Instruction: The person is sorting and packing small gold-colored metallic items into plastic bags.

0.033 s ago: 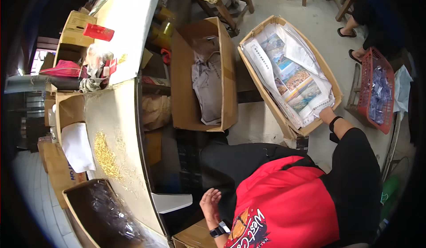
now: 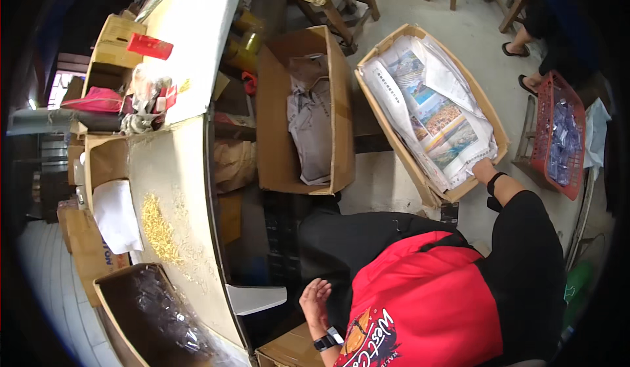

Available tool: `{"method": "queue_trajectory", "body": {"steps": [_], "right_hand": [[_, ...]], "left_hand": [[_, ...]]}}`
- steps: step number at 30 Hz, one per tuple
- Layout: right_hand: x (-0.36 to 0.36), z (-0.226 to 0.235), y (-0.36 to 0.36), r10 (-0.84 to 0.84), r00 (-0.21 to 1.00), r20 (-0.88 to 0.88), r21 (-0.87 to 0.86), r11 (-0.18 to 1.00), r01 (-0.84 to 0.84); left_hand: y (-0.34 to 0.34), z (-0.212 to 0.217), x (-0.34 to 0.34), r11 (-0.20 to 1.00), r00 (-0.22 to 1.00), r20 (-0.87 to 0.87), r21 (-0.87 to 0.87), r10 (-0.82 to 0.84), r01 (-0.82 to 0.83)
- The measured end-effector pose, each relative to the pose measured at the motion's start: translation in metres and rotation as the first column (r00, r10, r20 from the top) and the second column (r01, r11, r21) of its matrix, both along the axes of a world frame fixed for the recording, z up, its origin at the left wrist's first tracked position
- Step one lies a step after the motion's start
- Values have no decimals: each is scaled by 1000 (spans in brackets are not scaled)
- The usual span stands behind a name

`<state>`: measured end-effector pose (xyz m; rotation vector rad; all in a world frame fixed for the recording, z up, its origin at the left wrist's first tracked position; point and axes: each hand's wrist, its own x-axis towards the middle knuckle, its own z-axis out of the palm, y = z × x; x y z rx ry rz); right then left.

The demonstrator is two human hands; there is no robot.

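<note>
A long cardboard box, lined with printed newspaper, stands on the floor ahead and to the right. At its near right corner my right hand grips the newspaper's edge, its fingertips partly hidden by the paper. My left hand is raised beside my body, fingers loosely bent and a little apart, with nothing seen in it. It is nearest a white ledge jutting from the worktable. Left of the lined box is a deeper cardboard box with crumpled grey paper inside.
The worktable along the left carries a heap of small golden pieces. A box of clear plastic pieces sits at its near end. A red plastic basket stands at the right, by a person's sandalled feet. Wooden stools are at the back.
</note>
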<state>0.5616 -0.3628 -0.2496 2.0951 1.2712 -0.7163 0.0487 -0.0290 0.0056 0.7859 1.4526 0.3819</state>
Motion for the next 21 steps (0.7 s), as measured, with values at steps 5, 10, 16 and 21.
{"method": "queue_trajectory", "body": {"steps": [5,10,16,21], "right_hand": [[-11,15,94,-133,986,-103,124,981,146],[-37,54,201,-48,971,-235,207,973,98],[-75,160,308,236,962,-138,430,889,-156],[-144,297,395,583,807,-96,786,542,-298]], "left_hand": [[-17,31,3,997,999,10,63,-44,43],[-23,30,-44,985,995,42,138,95,-100],[-34,59,-83,935,958,171,235,231,-268],[-27,79,-99,876,932,271,350,243,-330]]}}
